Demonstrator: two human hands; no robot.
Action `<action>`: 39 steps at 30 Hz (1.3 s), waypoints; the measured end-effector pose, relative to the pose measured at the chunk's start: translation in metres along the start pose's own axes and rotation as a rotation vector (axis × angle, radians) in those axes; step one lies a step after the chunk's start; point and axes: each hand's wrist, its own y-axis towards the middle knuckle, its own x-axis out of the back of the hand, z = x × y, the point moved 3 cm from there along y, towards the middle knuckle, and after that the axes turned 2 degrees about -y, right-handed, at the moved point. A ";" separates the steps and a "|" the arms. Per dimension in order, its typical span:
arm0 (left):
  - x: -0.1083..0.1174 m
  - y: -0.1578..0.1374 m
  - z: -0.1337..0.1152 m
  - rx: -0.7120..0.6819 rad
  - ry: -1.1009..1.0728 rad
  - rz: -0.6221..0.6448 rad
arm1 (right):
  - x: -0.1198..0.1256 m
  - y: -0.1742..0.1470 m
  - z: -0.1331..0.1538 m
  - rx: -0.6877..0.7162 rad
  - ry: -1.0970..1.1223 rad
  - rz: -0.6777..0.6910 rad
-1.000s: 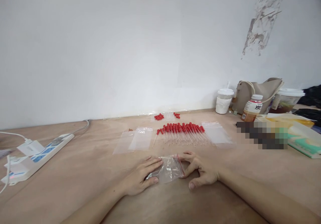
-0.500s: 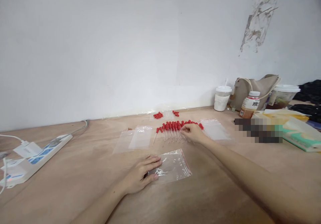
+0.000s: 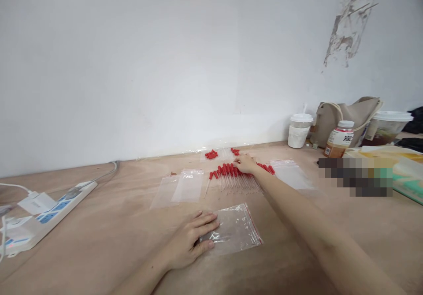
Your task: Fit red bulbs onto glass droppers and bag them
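My left hand (image 3: 195, 237) lies flat with its fingers apart on the left end of a clear zip bag (image 3: 236, 231). Further back, a row of slim clear droppers with red bulb tops (image 3: 228, 169) lies side by side, bulbs toward the wall. Over the bulb end of this row is my right hand (image 3: 245, 163), fingers bent and drawn together. Its fingertips touch or hover at the bulbs; whether they pinch one is hidden. Loose red rubber bulbs (image 3: 211, 154) sit in a heap behind the row, and a few more bulbs (image 3: 235, 152) lie just beyond my right fingers.
Zip bags (image 3: 188, 184) lie left of the row, and more bags (image 3: 289, 174) lie right of it. At left is a power strip (image 3: 56, 213) with plugs and cables. A lidded white cup (image 3: 299, 132), a bottle (image 3: 339, 140) and a beige bag (image 3: 350, 112) stand back right.
My right hand has moved back toward the wall, from the droppers' upper stems to their bulb ends. My left hand stays on the zip bag. The whole view has shifted slightly.
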 end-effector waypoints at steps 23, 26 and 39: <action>-0.005 -0.002 -0.001 0.055 -0.036 -0.155 | 0.006 -0.167 -0.041 -0.220 1.279 -0.240; -0.006 0.004 -0.002 0.047 -0.044 -0.148 | -0.002 -0.170 -0.031 -0.208 1.365 -0.124; -0.006 0.016 -0.011 -0.043 -0.094 -0.125 | -0.004 -0.179 -0.006 0.166 0.856 0.222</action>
